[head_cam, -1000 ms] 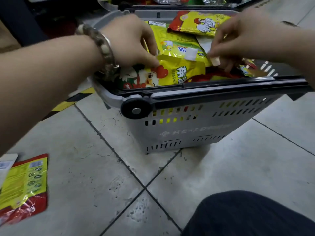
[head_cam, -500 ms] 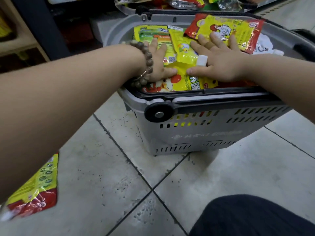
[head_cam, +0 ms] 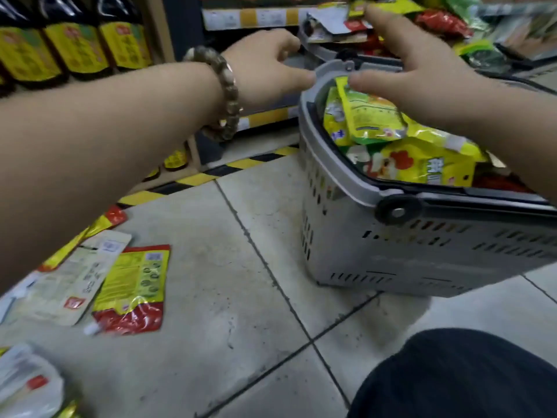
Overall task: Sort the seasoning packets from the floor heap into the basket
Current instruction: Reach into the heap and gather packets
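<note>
- The grey basket [head_cam: 391, 254] stands on the floor at the right, filled to its rim with seasoning packets. We see yellow-green packets [head_cam: 370, 116] at its left end and a yellow rooster packet [head_cam: 422, 167] nearer us.
- Behind it sits a second basket [head_cam: 324, 54], also grey, heaped with packets too blurred for us to sort out.
- The left hand [head_cam: 265, 67] is released, fingers loosely curled round nothing. Its thumb is just beside the grey basket's far-left corner, and we cannot tell whether it touches.
- The right hand [head_cam: 422, 61] is released too, fingers spread above the packets in the grey basket and gripping none.
- We count four packets on the floor at the left:
  - a white pouch [head_cam: 27, 384] in the bottom corner;
  - a pale packet [head_cam: 69, 282];
  - a yellow strip packet [head_cam: 99, 224], partly hidden by the forearm;
  - a yellow-and-red packet [head_cam: 132, 288], touching the pale one's right edge.
- We count one beaded bracelet [head_cam: 224, 95] on the left wrist and three dark bottles [head_cam: 75, 40] with yellow labels on the shelf at upper left.
- The floor [head_cam: 241, 297] is pale tile with dark grout lines, and yellow-and-black striped tape [head_cam: 211, 173] runs along the foot of the shelf.
- A dark-clothed knee [head_cam: 452, 375] fills the bottom right.
</note>
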A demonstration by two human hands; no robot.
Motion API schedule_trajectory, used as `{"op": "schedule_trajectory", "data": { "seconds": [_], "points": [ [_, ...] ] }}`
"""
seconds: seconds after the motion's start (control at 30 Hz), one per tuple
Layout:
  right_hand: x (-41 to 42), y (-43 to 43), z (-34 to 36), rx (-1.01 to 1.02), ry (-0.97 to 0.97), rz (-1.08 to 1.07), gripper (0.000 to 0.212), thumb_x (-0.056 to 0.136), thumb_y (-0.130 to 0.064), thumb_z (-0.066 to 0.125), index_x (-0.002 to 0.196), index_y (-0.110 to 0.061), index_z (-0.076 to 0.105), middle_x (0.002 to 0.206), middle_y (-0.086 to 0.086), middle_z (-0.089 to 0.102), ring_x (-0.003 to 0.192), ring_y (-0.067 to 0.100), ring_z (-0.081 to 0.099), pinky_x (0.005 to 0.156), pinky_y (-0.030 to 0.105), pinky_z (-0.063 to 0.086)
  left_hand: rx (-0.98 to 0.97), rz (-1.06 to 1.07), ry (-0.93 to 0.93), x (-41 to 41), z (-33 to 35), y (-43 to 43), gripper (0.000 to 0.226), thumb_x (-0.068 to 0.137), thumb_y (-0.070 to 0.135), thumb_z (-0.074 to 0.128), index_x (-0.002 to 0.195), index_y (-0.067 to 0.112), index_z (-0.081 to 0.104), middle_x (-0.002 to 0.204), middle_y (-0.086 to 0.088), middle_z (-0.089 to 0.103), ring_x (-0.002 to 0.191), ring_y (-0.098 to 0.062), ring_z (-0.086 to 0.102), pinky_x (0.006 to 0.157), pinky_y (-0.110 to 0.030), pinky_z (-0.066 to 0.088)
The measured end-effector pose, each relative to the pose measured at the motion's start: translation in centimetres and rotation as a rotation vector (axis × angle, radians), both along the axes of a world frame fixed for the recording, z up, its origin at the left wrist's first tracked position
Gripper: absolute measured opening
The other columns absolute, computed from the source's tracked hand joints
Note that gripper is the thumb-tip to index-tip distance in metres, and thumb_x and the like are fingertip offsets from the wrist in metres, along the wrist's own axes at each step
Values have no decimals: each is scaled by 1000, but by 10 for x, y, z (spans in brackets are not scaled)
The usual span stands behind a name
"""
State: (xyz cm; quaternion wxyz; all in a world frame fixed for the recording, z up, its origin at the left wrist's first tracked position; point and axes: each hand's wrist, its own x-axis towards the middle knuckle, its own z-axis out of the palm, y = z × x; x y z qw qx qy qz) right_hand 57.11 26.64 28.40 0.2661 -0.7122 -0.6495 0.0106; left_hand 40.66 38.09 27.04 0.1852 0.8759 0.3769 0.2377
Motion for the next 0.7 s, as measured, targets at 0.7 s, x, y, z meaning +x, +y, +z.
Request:
{"op": "schedule_trajectory", "data": {
  "seconds": [0.7],
  "points": [
    [-304,178,-185,-712,-300,437,72,91,-37,59,149,-18,22,151,9,33,134,29,36,98,31,35,-591,810,-202,-329,-218,50,30,87,26,59,115,14,62,109,-7,63,104,-23,60,87,-28,48]
  ]
}}
